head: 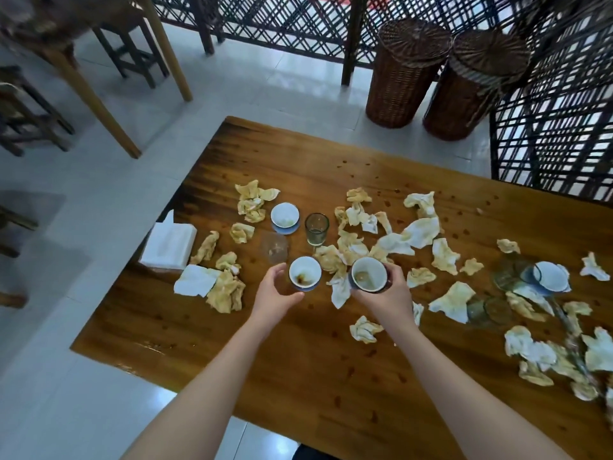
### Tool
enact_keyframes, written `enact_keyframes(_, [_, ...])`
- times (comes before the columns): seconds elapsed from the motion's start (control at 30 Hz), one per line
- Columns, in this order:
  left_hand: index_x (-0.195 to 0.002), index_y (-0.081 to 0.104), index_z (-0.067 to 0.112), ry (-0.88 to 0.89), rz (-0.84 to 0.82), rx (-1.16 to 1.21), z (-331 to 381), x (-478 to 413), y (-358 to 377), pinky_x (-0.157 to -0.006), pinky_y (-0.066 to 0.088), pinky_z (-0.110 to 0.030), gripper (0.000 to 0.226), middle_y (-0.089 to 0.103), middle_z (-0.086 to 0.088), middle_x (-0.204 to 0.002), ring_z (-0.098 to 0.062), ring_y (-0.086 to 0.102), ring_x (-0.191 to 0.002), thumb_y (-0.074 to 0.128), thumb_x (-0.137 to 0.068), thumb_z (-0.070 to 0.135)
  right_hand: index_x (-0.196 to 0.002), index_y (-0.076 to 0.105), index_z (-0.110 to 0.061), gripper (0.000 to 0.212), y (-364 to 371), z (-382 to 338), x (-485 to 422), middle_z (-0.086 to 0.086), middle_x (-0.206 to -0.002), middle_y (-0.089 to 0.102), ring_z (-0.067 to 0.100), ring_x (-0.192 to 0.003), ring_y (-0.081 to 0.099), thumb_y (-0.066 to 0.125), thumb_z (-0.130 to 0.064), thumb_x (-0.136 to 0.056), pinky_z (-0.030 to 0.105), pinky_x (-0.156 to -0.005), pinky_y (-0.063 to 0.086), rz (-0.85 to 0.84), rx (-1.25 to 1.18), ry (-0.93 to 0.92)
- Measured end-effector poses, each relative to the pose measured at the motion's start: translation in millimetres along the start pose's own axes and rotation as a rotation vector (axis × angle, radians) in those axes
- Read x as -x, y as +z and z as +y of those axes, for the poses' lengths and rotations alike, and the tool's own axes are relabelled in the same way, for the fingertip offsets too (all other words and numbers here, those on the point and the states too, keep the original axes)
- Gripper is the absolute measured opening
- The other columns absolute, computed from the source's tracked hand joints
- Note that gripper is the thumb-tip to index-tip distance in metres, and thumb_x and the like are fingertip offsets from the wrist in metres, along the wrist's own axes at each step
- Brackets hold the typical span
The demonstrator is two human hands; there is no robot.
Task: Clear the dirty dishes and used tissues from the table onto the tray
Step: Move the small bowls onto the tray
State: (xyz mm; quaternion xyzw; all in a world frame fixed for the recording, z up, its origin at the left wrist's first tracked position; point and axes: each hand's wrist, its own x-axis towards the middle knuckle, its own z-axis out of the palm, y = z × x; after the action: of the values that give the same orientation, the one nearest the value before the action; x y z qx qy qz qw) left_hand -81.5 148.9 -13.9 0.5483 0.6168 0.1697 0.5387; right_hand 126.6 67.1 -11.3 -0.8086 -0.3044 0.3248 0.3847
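Both forearms stretched forward; left hand [274,291] curled round left cup [304,277]; right hand [387,293] gripping right cup [367,275]

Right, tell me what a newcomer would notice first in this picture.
Crumpled, yellow-stained tissues litter the wooden table from its left edge to the right. At the centre, the left hand holds a small cup with brown dregs, while the right hand grips a second cup beside it. Two tall wicker baskets stand beyond the far edge.
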Motion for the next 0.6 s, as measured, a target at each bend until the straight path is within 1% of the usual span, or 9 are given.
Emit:
enact_keyframes(0.07, [-0.135,0.045,0.023,0.003,-0.02,-0.009,-0.5,-9.2,7.2,-0.101,0.038,-0.026,0.073,0.048,0.004,-0.137,-0.016,0.044,-0.129,0.082,-0.074,0.011,-0.115,0.045,-0.034,0.075,-0.8,0.3,-3.4,-0.017,-0.103,0.054,0.004,-0.093,0.053,0.09,-0.031,-0.056,0.024,-0.077,0.049,0.023,0.002,0.0])
enact_keyframes(0.1, [-0.135,0.044,0.023,0.007,-0.028,-0.014,0.0,-13.6,11.6,-0.1,0.038,-0.025,0.076,0.047,0.005,-0.136,-0.016,0.043,-0.129,0.083,-0.072,0.011,-0.116,0.045,-0.034,0.075,-2.3,0.8,-4.8,-0.017,-0.103,0.053,0.004,-0.092,0.053,0.09,-0.031,-0.056,0.022,-0.076,0.048,0.031,0.005,0.002])
enact_keyframes(0.17, [-0.139,0.041,0.021,0.017,-0.031,-0.029,0.9,-21.9,20.5,-0.106,0.039,-0.031,0.084,0.045,0.002,-0.139,-0.017,0.042,-0.13,0.085,-0.068,0.012,-0.115,0.046,-0.034,0.074,-7.3,4.1,-7.2,-0.022,-0.101,0.052,0.001,-0.09,0.053,0.09,-0.032,-0.055,0.017,-0.072,0.046,0.038,-0.003,0.016])
enact_keyframes(0.23, [-0.139,0.04,0.021,0.035,-0.021,-0.058,1.4,-29.1,27.9,-0.107,0.04,-0.036,0.087,0.045,0.0,-0.139,-0.018,0.043,-0.128,0.087,-0.067,0.013,-0.113,0.046,-0.034,0.073,-13.2,9.3,-9.5,-0.023,-0.1,0.052,-0.001,-0.091,0.053,0.091,-0.031,-0.055,0.017,-0.071,0.045,0.045,-0.013,0.052])
enact_keyframes(0.3, [-0.135,0.042,0.023,0.064,-0.007,-0.108,2.9,-34.9,32.8,-0.102,0.041,-0.031,0.083,0.047,0.001,-0.133,-0.018,0.046,-0.123,0.087,-0.066,0.015,-0.113,0.046,-0.035,0.073,-19.0,14.3,-10.7,-0.024,-0.098,0.051,-0.002,-0.088,0.052,0.091,-0.029,-0.055,0.013,-0.065,0.042,0.052,-0.006,0.087])
enact_keyframes(0.37, [-0.13,0.045,0.024,0.109,0.003,-0.156,5.0,-38.3,35.5,-0.093,0.04,-0.026,0.078,0.048,0.006,-0.123,-0.017,0.049,-0.117,0.087,-0.065,0.018,-0.113,0.046,-0.036,0.074,-24.3,19.3,-10.7,-0.026,-0.097,0.05,-0.005,-0.087,0.051,0.091,-0.028,-0.055,0.008,-0.06,0.039,0.064,-0.003,0.108])
enact_keyframes(0.43, [-0.128,0.046,0.025,0.158,0.011,-0.198,8.4,-38.6,38.5,-0.09,0.04,-0.025,0.075,0.046,0.009,-0.116,-0.014,0.049,-0.112,0.087,-0.064,0.023,-0.116,0.045,-0.034,0.076,-28.9,24.4,-10.0,-0.024,-0.098,0.05,-0.001,-0.088,0.052,0.091,-0.029,-0.055,0.01,-0.064,0.04,0.076,0.002,0.123])
enact_keyframes(0.5, [-0.127,0.046,0.028,0.196,0.008,-0.209,15.1,-36.5,43.9,-0.088,0.041,-0.025,0.074,0.046,0.01,-0.116,-0.011,0.048,-0.108,0.087,-0.065,0.029,-0.117,0.045,-0.033,0.078,-34.0,28.3,-9.2,-0.022,-0.101,0.05,0.003,-0.092,0.052,0.091,-0.03,-0.055,0.014,-0.069,0.043,0.09,-0.003,0.138])
enact_keyframes(0.6, [-0.123,0.044,0.036,0.262,-0.055,-0.195,27.8,-31.1,57.7,-0.086,0.044,-0.024,0.071,0.046,0.011,-0.118,-0.008,0.047,-0.107,0.086,-0.066,0.033,-0.113,0.043,-0.036,0.075,-43.3,29.6,-6.7,-0.024,-0.098,0.049,0.002,-0.09,0.052,0.091,-0.031,-0.055,0.013,-0.066,0.043,0.117,-0.024,0.142])
